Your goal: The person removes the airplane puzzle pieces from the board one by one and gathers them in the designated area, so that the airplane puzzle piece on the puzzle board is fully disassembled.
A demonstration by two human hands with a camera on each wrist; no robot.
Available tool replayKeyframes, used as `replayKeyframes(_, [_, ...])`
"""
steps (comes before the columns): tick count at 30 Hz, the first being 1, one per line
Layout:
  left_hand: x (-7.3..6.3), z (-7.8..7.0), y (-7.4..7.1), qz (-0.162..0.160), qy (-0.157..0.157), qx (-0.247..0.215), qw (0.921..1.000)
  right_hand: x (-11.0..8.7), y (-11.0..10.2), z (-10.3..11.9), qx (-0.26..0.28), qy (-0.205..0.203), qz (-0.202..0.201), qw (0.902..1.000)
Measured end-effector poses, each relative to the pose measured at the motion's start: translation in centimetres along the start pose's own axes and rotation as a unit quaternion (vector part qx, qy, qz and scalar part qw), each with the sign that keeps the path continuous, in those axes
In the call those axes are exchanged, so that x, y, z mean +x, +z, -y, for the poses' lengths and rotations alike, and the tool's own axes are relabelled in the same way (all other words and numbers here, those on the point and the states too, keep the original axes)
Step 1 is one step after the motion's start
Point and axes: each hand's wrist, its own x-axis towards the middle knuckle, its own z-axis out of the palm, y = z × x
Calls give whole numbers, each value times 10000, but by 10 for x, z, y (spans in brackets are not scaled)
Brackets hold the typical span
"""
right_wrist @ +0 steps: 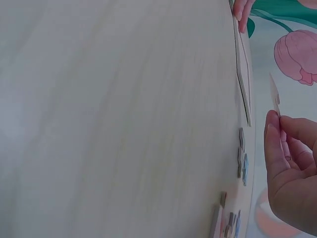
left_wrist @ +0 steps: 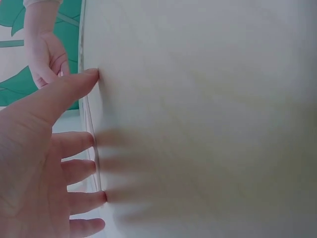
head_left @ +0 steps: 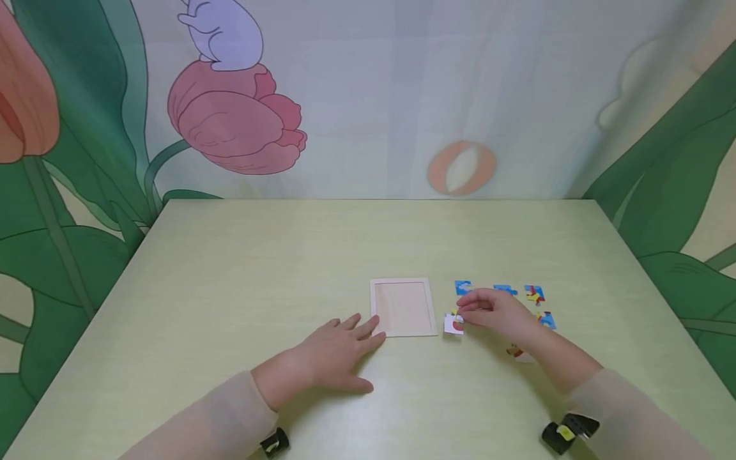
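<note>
My right hand (head_left: pixel 499 313) pinches a white jigsaw piece (head_left: pixel 453 324) with a bit of red and yellow on it. In the right wrist view the jigsaw piece (right_wrist: pixel 275 95) is seen edge-on, between thumb and fingers, above the table. It is just right of a square wooden puzzle frame (head_left: pixel 432 313) with a bare, pale inside. My left hand (head_left: pixel 339 358) is spread with fingers extended, its fingertips at the frame's lower left corner. In the left wrist view the left hand's fingertips (left_wrist: pixel 101 197) meet the frame's edge.
Several loose jigsaw pieces lie right of the frame: a blue one (head_left: pixel 462 287), one with a yellow star (head_left: pixel 534 294), another blue one (head_left: pixel 546 319), and a pale one (head_left: pixel 520 353) partly behind the right forearm. The table (head_left: pixel 259 255) ends at a printed curtain (head_left: pixel 356 96).
</note>
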Motion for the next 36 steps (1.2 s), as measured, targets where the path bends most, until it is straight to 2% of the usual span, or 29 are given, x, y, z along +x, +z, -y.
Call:
replayKeyframes(14, [3, -4, -6, 38, -92, -145, 9998, -11, -11, -6, -150, -17, 46, 9999])
replayKeyframes(24, [3, -6, -7, 58, -79, -83, 9999, -20, -11, -8, 91, 168, 29, 9998])
replayKeyframes(36, [4, -5, -4, 40, -56, -81, 9999, -27, -11, -11, 13, 32, 7, 10000])
